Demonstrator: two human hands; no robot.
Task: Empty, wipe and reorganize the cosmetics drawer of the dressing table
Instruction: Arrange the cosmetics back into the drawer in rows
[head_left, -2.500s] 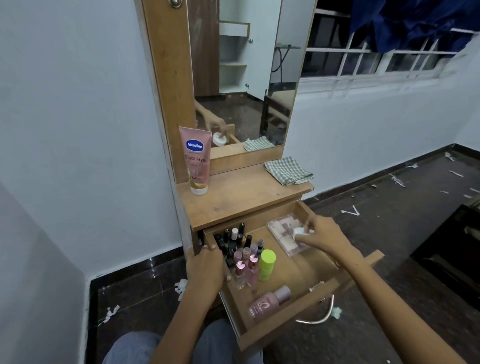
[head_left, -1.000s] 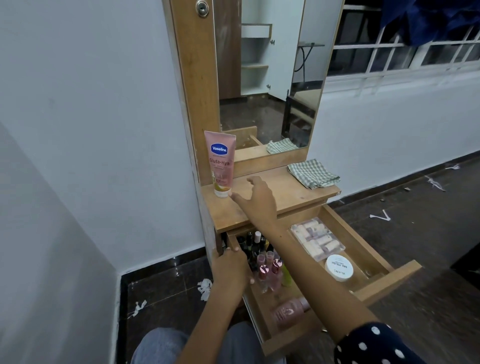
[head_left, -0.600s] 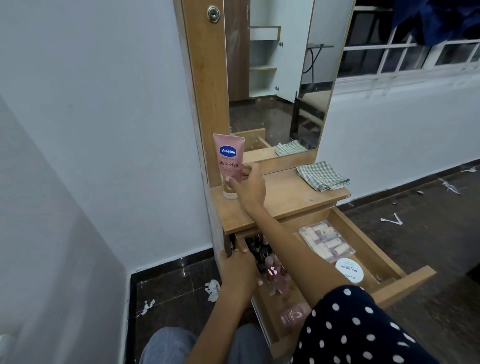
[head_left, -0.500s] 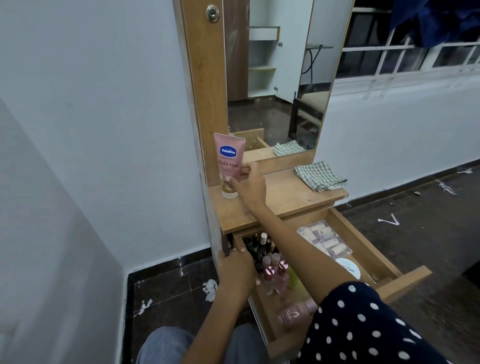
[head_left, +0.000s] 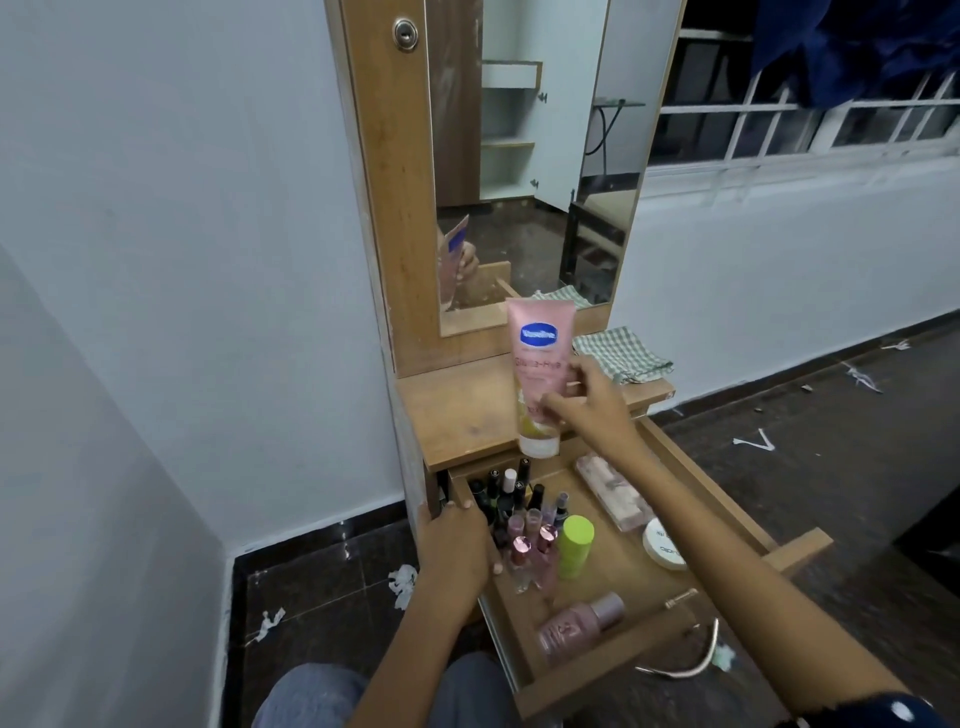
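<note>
Currently the pink lotion tube (head_left: 540, 358) is upright, cap down, gripped by the right hand (head_left: 587, 405) over the front edge of the tabletop (head_left: 457, 415). Below it at 6 o'clock the drawer (head_left: 597, 670) stands open, the left hand (head_left: 457, 545) curled over its left wall. A checked cloth (head_left: 623, 353) lies at 2 o'clock.

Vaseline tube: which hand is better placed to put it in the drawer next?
Probably right: the right hand grips the Vaseline tube in the air by the drawer, while the left hand holds the drawer's left wall beside the nail polish bottles.
</note>
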